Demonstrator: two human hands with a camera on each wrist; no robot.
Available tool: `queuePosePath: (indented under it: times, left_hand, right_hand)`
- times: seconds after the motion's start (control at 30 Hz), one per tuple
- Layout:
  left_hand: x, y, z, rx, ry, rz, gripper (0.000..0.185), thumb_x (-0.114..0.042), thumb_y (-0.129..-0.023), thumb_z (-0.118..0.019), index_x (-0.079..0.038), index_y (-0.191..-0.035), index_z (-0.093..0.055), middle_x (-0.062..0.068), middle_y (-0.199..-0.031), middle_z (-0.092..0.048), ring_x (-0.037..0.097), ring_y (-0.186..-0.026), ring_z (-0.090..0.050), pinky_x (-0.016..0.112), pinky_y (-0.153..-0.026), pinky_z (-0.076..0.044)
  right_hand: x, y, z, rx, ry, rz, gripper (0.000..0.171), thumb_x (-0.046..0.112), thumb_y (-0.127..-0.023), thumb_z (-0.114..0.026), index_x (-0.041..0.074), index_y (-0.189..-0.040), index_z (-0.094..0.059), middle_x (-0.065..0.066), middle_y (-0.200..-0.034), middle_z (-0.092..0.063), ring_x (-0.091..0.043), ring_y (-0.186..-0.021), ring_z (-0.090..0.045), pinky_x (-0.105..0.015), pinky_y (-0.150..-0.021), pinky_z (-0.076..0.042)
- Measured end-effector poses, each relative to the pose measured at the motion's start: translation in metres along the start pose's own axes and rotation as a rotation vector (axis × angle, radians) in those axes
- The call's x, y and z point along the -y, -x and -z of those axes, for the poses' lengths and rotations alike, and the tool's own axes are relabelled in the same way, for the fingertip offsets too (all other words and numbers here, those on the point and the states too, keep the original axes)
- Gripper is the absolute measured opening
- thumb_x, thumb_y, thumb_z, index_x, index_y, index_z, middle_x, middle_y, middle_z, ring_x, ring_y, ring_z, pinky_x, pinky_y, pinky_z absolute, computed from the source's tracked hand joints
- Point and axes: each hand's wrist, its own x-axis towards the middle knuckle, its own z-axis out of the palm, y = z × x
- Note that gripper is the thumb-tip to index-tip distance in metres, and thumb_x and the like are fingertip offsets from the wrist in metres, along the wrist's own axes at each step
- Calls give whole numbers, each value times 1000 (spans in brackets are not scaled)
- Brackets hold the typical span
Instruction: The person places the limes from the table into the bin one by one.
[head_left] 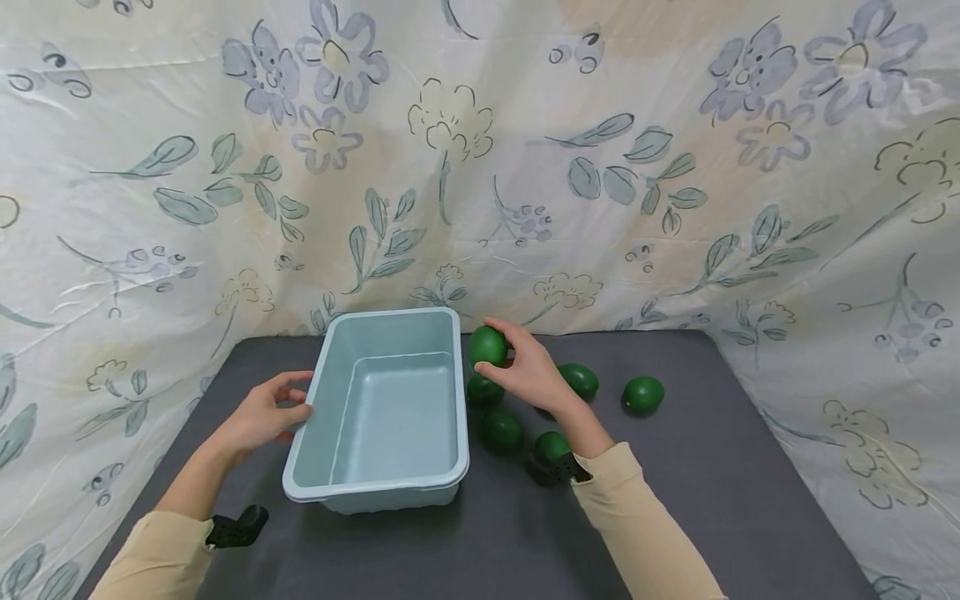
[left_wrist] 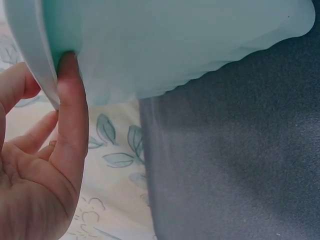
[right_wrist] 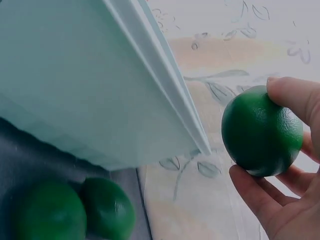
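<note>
Fingers (right_wrist: 287, 97) of right hand (head_left: 528, 371) clamped round lime (right_wrist: 261, 131); left hand (head_left: 262, 414) relaxed, thumb against bin (head_left: 390, 400) rim.

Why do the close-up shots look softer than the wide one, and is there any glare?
Head view: even, soft light, sharp throughout, only faint shadow under the tub. Left wrist view: the left hand fills the corner, slightly blurred. Right wrist view: the held green fruit is fairly crisp, the two below are blurred. No harsh glare.
</note>
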Motion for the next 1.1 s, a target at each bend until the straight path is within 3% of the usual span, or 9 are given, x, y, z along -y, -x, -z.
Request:
queuePosePath:
  times: [0.5,1.1]
  left_hand:
    - [2,-2,0,-4,-2,5,62,-13,-88,-57,-4,-142,-27,23,-114,-48,23,-86,-58,39,-66,-56]
    - [5,-3,2,13,61,-22,62,-14,-89,-57,-5,-143,-26,24,-115,-48,22,-86,-61,39,-66,-56]
  right_hand:
    - [24,-19,-29,74,-31,58,66,23,-82,-69,14,-140,-38,-6,-135,-43,-18,-101,-55,-27,-74,-52]
    - [50,-39,-56,170,-32,119,66,24,-84,-67,13,-141,-36,-7,-136,-42,-17,-101,-55,-21,-73,-50]
